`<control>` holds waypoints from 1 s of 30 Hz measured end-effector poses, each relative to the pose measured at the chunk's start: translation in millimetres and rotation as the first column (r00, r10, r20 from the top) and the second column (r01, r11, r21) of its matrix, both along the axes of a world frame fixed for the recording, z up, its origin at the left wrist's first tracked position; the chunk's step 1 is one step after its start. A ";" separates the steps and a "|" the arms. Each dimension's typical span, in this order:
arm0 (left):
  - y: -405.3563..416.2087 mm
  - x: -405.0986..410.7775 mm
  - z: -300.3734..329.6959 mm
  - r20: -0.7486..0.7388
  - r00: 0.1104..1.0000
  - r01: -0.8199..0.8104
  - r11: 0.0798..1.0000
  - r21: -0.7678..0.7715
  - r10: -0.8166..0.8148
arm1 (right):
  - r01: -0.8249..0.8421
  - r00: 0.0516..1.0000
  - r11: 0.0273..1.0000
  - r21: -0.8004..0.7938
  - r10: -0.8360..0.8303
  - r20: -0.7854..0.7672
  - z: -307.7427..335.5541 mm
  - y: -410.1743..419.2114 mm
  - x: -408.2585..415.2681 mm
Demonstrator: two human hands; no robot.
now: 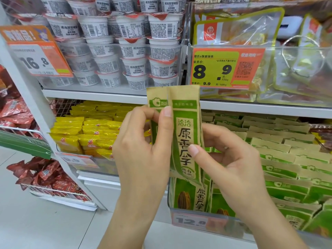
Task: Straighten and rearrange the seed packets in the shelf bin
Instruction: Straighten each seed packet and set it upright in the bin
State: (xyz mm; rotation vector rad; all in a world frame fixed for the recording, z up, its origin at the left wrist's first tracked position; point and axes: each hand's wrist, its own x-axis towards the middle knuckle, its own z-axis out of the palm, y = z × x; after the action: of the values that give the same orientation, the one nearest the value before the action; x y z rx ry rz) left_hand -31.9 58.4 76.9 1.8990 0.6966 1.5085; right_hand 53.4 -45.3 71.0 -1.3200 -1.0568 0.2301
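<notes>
Head view: two seed packets lifted clear of the shelf bin, both hands on them.

Head view: held packets point(181, 133) are upright, overlapping, in front of the shelf edge and above the bin's front left corner. Left hand point(143, 146) grasps them, thumb across the front face, fingers curled onto the rear packet's edge. Right hand point(228, 159) pinches the front packet low on its right side, thumb on the face, other fingers behind. Both forearms rise from below, palms facing each other. Shelf bin point(201, 221) holds rows of matching green-and-kraft packets point(280, 159); back rows look fairly even, front-left ones stand loosely. Judgement: task mid-way; the held pair is not yet squared up or returned. Yellow snack packs point(86, 130) sit in the neighbouring bin.
</notes>
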 end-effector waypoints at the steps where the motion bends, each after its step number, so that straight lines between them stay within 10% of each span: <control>1: -0.5 0.7 -0.2 -0.009 1.000 0.014 1.000 -0.009 -0.014 | 0.003 1.000 1.000 -0.003 -0.003 -0.019 -0.1 0.3 0.1; 14: -5.0 -5.7 -0.4 -0.553 0.705 0.435 0.887 -0.157 -0.444 | 0.163 0.870 0.980 0.117 -0.087 -0.486 6.5 -1.9 17.4; 30: -6.9 -1.7 -1.3 -0.389 0.704 0.501 0.803 -0.322 -0.595 | 0.090 0.899 0.993 0.075 -0.048 -0.436 10.5 -6.5 18.1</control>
State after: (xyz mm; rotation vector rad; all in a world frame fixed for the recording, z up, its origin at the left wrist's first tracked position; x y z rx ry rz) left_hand -33.6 51.5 75.5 2.0869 0.3860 0.5730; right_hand 71.5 -51.8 81.4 -1.1493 -0.6327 0.3971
